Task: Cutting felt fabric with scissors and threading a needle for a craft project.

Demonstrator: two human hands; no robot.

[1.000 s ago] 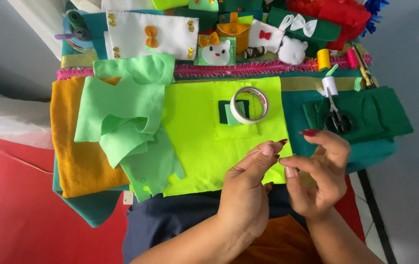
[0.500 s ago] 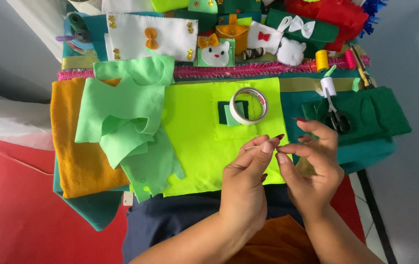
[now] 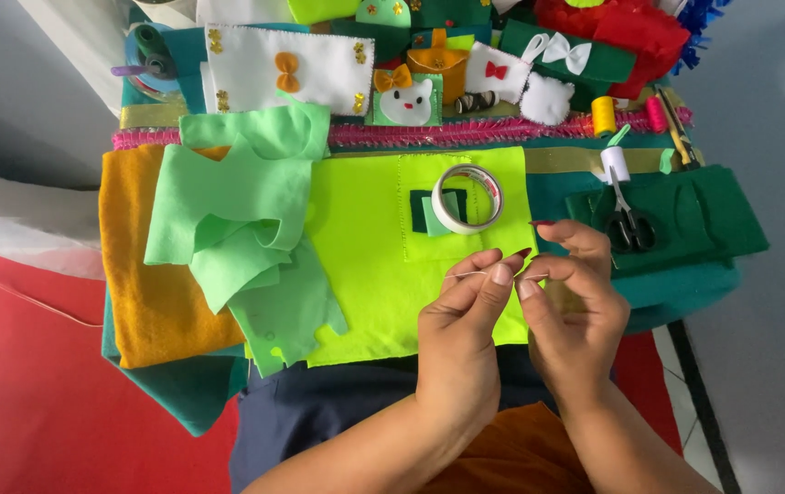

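Between the two hands, just above the near edge of the neon-yellow felt sheet [image 3: 365, 274], a fine pale thread [image 3: 470, 273] runs sideways. The left hand [image 3: 461, 334] has its thumb and forefinger clamped on one stretch of it; the right hand [image 3: 575, 316] pinches the other end, its fingers [image 3: 528, 289] pressed together, and whether a needle sits in that pinch is too small to tell. A second ago the hands stood a little apart with the right one lower and further out — now the fingertips nearly touch, so the work looks to have narrowed to a fine step at the thread's end, perhaps threading or knotting.

Just beyond the hands a roll of white tape [image 3: 467, 198] lies on the yellow sheet beside a small dark green patch [image 3: 422, 203]. To the left, crumpled light green felt [image 3: 246, 229] overlaps an orange piece [image 3: 141, 293]. To the right, scissors [image 3: 629, 220] rest on dark green felt [image 3: 704, 220] — behind them a yellow spool [image 3: 603, 115], a pink trim strip [image 3: 466, 134] and finished felt pieces, one white with bows [image 3: 287, 73].
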